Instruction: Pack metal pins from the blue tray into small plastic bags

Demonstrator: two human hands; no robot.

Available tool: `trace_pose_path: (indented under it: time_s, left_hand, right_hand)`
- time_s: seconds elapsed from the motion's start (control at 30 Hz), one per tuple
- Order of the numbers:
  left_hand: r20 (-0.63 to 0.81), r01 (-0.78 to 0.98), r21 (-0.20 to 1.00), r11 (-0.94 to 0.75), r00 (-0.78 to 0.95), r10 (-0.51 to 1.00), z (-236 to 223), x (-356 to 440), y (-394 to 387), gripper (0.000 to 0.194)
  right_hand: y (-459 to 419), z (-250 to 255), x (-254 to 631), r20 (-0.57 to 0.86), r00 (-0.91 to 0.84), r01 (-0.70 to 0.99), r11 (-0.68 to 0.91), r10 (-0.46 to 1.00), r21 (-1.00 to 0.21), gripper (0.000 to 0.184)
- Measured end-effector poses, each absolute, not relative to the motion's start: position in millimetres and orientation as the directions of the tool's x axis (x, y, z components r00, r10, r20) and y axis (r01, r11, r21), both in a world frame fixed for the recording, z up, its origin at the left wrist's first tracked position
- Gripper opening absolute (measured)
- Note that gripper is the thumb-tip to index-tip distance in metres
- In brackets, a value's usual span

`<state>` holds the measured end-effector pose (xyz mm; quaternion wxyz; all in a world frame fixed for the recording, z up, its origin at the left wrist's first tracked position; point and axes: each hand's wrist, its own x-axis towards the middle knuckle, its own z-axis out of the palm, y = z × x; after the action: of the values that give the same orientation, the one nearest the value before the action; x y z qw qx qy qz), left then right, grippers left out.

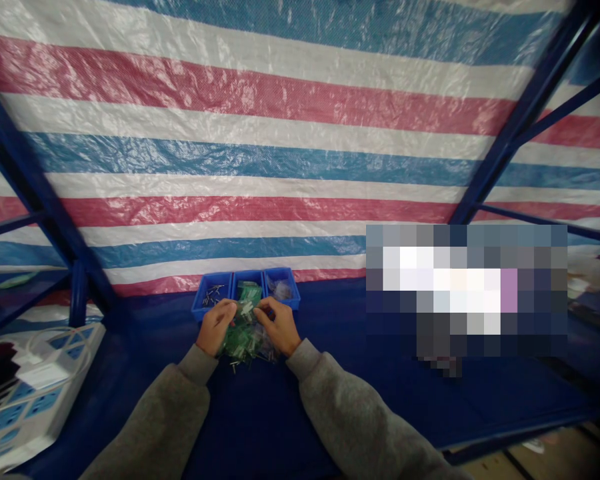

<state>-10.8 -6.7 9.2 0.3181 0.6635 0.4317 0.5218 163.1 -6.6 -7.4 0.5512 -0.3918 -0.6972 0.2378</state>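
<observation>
My left hand (217,327) and my right hand (279,325) face each other above the table, fingers pinched. Between their fingertips is a small clear plastic bag (247,309) with a whitish patch; its details are too small to make out. Just below lies a loose pile of green and clear packets (244,341), with small metal pins (234,367) at its near edge. Behind the hands stand three joined blue bins. Metal screws or pins lie in the left bin (196,308), green packets (250,291) in the middle one, clear bags (280,289) in the right one.
A white power strip (55,407) with plugs and cables lies at the left on the blue tabletop (260,427). Blue metal posts (495,160) frame both sides. Striped plastic sheeting (280,153) hangs behind. A pixelated patch hides part of the right side.
</observation>
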Motion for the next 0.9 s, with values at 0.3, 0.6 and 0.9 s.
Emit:
trace_pose_path:
  time_s: [0.3, 0.6, 0.9]
  left_hand:
    - [0.315, 0.168, 0.932, -0.321, 0.062, 0.947, 10, -11, -6, 0.029]
    - [0.373, 0.254, 0.905, -0.341, -0.091, 0.923, 5, -17, 1, 0.040]
    - [0.388, 0.333, 0.879, -0.342, -0.081, 0.918, 1, -20, 4, 0.036]
  right_hand:
    - [-2, -10, 161, 0.242, -0.354, -0.066, 0.234, 0.903, -0.970, 0.025]
    - [10, -15, 165, 0.116, -0.242, -0.214, 0.064, 0.963, -0.975, 0.023]
    - [17, -18, 166, 0.106, -0.091, -0.365, 0.066, 0.990, -0.929, 0.029]
